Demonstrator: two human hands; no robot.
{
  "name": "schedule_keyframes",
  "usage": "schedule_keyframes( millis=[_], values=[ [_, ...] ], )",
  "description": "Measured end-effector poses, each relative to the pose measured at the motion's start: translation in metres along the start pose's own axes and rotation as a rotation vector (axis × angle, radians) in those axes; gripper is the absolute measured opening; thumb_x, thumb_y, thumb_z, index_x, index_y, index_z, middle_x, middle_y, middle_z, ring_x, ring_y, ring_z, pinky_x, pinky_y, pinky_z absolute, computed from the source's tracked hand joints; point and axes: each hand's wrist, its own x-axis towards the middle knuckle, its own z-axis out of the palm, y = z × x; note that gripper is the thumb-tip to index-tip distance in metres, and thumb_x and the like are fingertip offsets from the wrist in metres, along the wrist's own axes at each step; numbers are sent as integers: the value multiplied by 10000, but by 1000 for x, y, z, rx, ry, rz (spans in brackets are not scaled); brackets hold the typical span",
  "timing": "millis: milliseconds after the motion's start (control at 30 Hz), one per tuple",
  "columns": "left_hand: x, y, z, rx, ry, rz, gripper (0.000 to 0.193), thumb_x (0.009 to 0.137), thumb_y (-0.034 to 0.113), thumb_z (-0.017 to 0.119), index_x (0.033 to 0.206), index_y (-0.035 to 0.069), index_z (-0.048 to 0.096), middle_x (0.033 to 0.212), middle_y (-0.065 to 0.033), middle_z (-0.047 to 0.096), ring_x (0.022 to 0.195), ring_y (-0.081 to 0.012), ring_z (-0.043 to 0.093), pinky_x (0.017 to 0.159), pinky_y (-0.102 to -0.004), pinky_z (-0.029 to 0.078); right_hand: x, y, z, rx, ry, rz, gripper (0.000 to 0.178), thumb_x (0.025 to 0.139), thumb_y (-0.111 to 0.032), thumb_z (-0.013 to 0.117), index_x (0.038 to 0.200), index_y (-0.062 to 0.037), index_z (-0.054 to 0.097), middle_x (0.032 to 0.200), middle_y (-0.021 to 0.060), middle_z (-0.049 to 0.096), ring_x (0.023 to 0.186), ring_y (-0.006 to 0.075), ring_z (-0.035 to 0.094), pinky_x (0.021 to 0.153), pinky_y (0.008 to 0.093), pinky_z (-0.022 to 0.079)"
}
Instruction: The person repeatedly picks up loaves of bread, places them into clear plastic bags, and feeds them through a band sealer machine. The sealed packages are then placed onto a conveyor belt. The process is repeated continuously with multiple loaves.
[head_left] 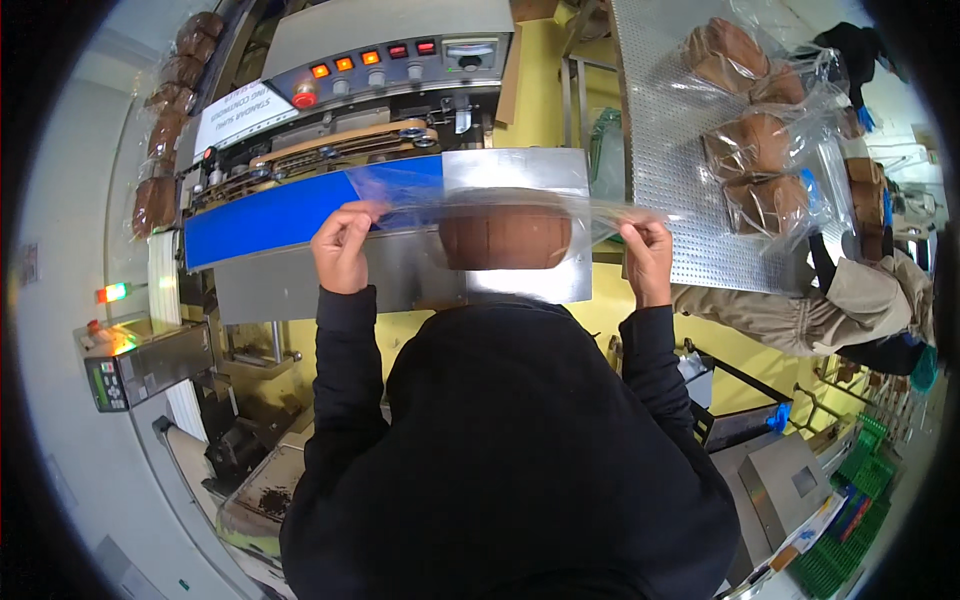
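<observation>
A brown loaf of bread lies in a clear plastic bag on a small metal plate in front of me. The bag's upper edge is stretched taut from side to side. My left hand pinches its left end between thumb and fingers, close to the blue conveyor belt. At the other end, my right hand grips the right corner of the bag, with thumb and fingers closed. Both hands are raised at about the loaf's far side.
Behind the belt stands a sealing machine with lit buttons and a red knob. On the right, a perforated metal table bears several bagged loaves. Another person in beige stands beside it. More bagged loaves line the far left.
</observation>
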Motion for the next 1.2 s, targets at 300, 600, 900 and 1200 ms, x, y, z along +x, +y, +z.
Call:
schedule_keyframes(
  millis=[300,600,900,1200],
  values=[
    [-5,-23,12,274,-72,-296,235,815,58,625,1032,-30,596,835,-92,660,761,-181,628,801,-337,490,3,15,11,-185,-142,-18,133,826,-126,614,913,-27,604,1068,71,609,988,161,545,890,290,389],
    [2,-19,27,-75,-126,-146,128,822,-51,595,947,-23,606,1008,-97,585,949,-164,566,848,-278,459,5,18,9,-153,-165,-83,107,861,-135,597,841,-31,611,914,80,651,910,163,581,876,310,413],
    [11,-4,36,299,-138,45,187,809,-47,612,994,-24,616,997,-80,592,967,-180,573,859,-290,453,-4,29,-9,-123,-149,2,113,843,-131,619,848,-20,632,971,93,659,946,180,589,881,318,421],
    [15,-37,44,93,-337,-204,291,816,2,620,1105,-29,596,1091,-113,618,979,-177,591,858,-285,460,-4,18,-1,-327,-250,12,213,824,-182,646,970,-29,677,1191,118,583,1136,212,498,976,344,353]
  ],
)
